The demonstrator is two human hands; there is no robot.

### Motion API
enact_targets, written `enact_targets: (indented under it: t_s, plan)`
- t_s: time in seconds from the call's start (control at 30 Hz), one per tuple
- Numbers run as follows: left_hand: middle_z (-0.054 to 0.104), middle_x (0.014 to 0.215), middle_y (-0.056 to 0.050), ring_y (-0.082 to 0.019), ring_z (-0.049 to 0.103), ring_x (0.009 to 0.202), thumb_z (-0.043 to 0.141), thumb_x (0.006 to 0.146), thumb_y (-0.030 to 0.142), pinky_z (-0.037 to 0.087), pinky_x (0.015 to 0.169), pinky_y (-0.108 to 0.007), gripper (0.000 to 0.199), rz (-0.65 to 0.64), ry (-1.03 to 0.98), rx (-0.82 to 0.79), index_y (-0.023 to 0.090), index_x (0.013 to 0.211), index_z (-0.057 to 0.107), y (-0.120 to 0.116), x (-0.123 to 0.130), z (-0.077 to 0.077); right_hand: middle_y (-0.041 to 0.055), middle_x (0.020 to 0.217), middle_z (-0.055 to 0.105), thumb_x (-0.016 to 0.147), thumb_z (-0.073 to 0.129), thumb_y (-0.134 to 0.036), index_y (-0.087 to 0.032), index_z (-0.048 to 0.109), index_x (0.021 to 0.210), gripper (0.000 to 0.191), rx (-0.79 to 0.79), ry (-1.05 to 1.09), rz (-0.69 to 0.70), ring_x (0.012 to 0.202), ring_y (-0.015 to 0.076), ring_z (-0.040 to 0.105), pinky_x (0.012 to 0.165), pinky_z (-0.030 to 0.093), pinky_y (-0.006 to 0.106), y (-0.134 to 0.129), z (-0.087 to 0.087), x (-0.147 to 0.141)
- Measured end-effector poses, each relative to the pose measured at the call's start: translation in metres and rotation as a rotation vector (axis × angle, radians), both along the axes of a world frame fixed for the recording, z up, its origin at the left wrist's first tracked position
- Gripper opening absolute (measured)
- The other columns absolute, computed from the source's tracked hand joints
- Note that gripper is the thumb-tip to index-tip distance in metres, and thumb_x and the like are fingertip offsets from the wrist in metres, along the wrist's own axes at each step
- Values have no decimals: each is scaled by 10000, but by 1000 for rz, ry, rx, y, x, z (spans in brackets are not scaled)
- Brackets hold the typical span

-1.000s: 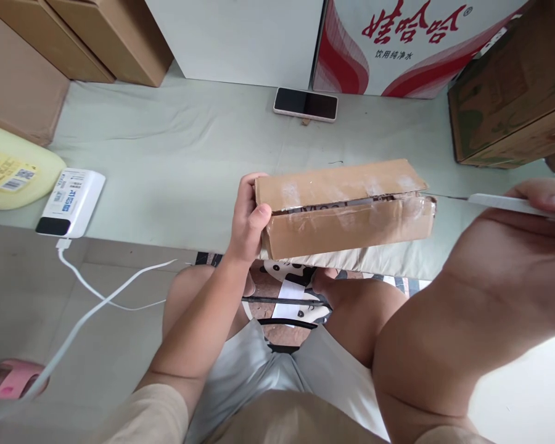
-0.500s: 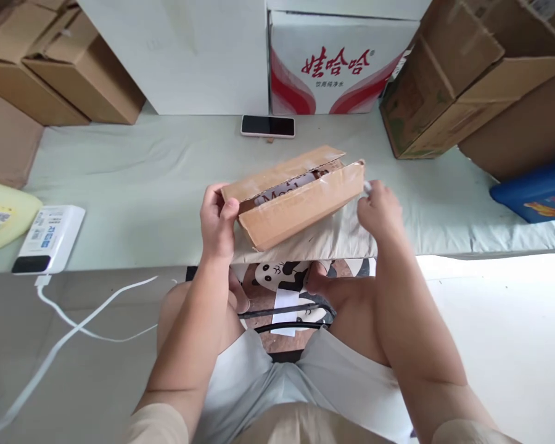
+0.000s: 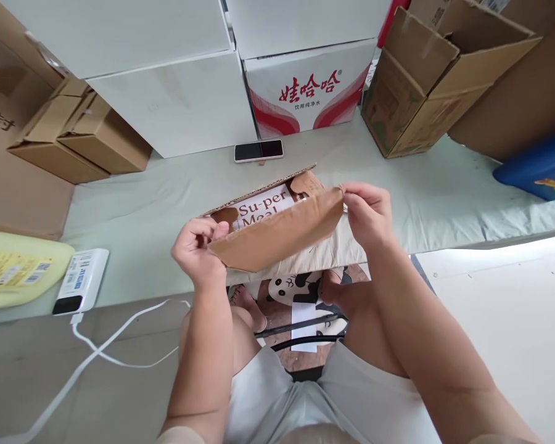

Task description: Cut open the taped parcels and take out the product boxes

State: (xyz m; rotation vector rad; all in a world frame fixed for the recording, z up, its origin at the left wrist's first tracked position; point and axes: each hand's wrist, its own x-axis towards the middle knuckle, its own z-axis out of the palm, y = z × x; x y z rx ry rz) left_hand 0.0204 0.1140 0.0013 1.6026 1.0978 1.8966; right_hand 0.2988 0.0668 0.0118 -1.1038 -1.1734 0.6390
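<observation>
A small brown cardboard box (image 3: 282, 233) lies on the pale green cloth near the front edge, its long top flaps spread apart. Inside it shows a white package (image 3: 264, 203) with brown "Su-per Meal" lettering. My left hand (image 3: 200, 250) grips the left end of the near flap, thumb on top. At the flap's right corner, my right hand (image 3: 369, 213) pinches the cardboard between thumb and fingers. A phone (image 3: 259, 150) lies flat behind the box.
White cartons (image 3: 305, 92) stand along the back. Small brown boxes (image 3: 106, 132) are at the left, beside a yellow jug (image 3: 23, 271) and a white power bank (image 3: 81, 280) with a cable. An open carton (image 3: 411, 92) and a blue container (image 3: 539, 176) stand right.
The near flap has been pulled toward me, opening the box wider and showing more of the package. My right hand has moved onto the flap's corner. The view has shifted.
</observation>
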Motion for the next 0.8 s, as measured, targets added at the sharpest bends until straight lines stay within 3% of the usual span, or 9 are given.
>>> enact_targets:
  t_s: [0.1, 0.17, 0.23, 0.37, 0.5, 0.63, 0.73, 0.8]
  plan:
    - [649, 1020, -53, -216, 605, 1005, 784, 785, 600, 497, 943, -411, 405, -193, 85, -53, 230, 660, 674, -2, -8, 3, 23, 672, 591, 794, 633, -381, -272, 720, 625, 220, 51, 1, 209, 763, 197, 558, 771, 481, 397, -10, 4, 5]
    - [570, 1342, -70, -276, 517, 1268, 629, 866, 698, 393, 1153, -490, 486, -325, 226, -118, 254, 720, 763, -3, -15, 1, 56, 802, 637, 817, 632, -471, -274, 740, 618, 299, 22, -39, 254, 870, 228, 595, 846, 505, 446, -15, 7, 9]
    - [479, 1464, -62, -309, 444, 1350, 494, 929, 716, 309, 1230, -522, 579, -382, 339, -188, 259, 730, 787, -4, -19, -2, 81, 1027, 653, 853, 591, -576, -281, 792, 729, 377, -36, -79, 243, 1082, 271, 598, 978, 502, 493, -18, 9, 9]
    - [499, 1367, -93, -322, 441, 1339, 487, 925, 710, 357, 1203, -495, 593, -374, 349, -211, 235, 667, 728, -9, -18, -3, 50, 1354, 532, 900, 407, -723, -294, 809, 922, 589, -151, -95, 288, 1342, 291, 482, 1122, 476, 475, -17, 6, 4]
    - [524, 1195, -89, -298, 504, 1226, 554, 853, 732, 428, 1118, -463, 618, -305, 79, -201, 198, 543, 521, -9, -10, 2, 25, 1415, 484, 927, 307, -728, -268, 749, 847, 642, -136, -171, 335, 1284, 275, 493, 1116, 466, 454, -17, 2, -7]
    - [535, 1053, -90, -306, 523, 1175, 624, 791, 627, 455, 1038, -478, 551, -71, -243, -185, 197, 529, 400, -5, -4, 10, 60, 1247, 510, 954, 309, -672, -238, 572, 752, 546, 53, -132, 88, 1096, 252, 541, 1031, 469, 471, -20, -2, -23]
    - [515, 902, -76, -270, 568, 1039, 599, 804, 447, 502, 884, -443, 368, 84, -254, -112, 199, 580, 445, -6, -5, 23, 85, 1168, 505, 954, 263, -678, -229, 465, 724, 544, 147, -142, -100, 1159, 289, 518, 1067, 431, 513, -24, -5, -37]
    - [493, 787, -49, -230, 581, 884, 613, 771, 350, 495, 765, -403, 254, 132, -199, 3, 199, 609, 489, -14, -9, 36, 99, 1141, 484, 939, 256, -703, -227, 429, 718, 552, 183, -164, -143, 1162, 304, 518, 1045, 447, 530, -28, -7, -46]
